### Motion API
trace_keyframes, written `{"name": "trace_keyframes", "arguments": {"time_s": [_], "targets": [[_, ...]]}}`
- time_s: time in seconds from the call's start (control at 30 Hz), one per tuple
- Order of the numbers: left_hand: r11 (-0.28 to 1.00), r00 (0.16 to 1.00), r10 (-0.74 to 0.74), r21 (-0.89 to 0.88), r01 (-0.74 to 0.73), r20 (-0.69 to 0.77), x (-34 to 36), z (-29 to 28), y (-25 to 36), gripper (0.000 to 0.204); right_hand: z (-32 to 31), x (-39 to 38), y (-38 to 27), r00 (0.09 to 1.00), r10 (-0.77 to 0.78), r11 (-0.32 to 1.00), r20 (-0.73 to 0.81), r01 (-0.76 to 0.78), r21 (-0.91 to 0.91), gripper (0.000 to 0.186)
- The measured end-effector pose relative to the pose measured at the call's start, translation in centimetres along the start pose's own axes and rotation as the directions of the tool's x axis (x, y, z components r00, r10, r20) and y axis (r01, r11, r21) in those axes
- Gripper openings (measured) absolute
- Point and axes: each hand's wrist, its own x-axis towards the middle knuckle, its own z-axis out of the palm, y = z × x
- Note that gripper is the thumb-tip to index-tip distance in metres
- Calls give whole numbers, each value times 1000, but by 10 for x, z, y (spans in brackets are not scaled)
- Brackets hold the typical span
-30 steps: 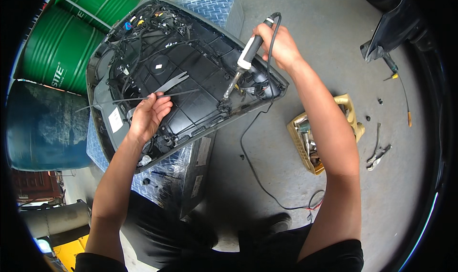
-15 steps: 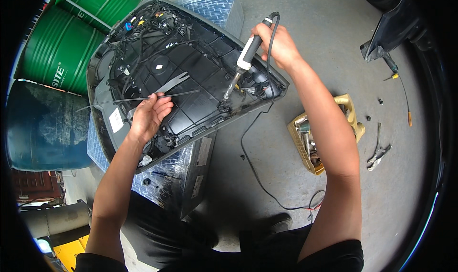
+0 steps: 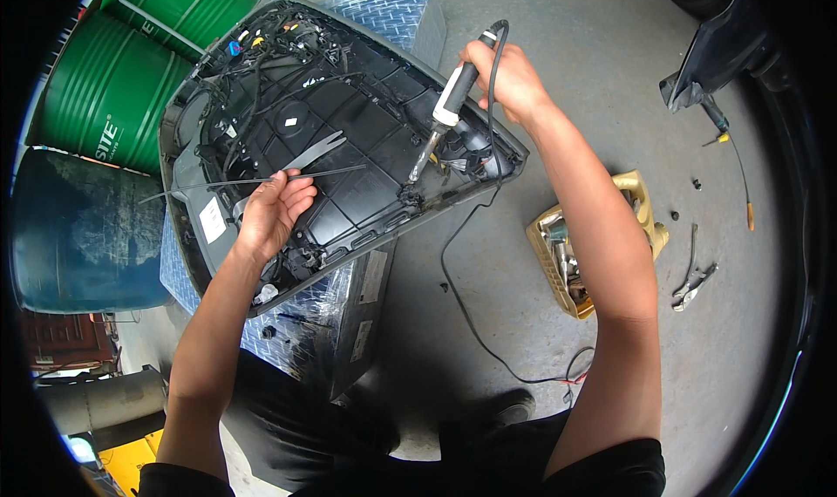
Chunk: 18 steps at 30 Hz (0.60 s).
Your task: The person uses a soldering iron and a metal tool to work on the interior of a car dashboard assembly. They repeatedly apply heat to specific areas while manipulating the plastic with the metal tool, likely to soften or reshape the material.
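A black car door panel lies with its ribbed inner side up. My right hand is wrapped round the handle of a corded soldering iron. Its metal tip points down at the panel's near right edge, by a dark, rough patch. My left hand pinches a thin black rod between thumb and fingers, over the panel's left half. Under that hand runs a forked metal pry tool, seemingly lying on the panel. Whether my fingers touch it, I cannot tell.
Blue patterned boxes support the panel. Green drums and a blue drum stand left. On the floor at right are a yellow tool container and locking pliers. The iron's cord trails across the floor.
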Motion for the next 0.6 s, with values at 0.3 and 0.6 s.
{"name": "trace_keyframes", "arguments": {"time_s": [0.3, 0.6], "targets": [[1000, 1000, 1, 10, -1, -7, -1, 0, 1, 30, 1, -4, -5, 1000, 7, 1000, 9, -7, 0, 32], [1000, 1000, -2, 2, 2, -1, -1, 0, 0, 30, 1, 0, 0, 1000, 7, 1000, 10, -7, 17, 30]]}}
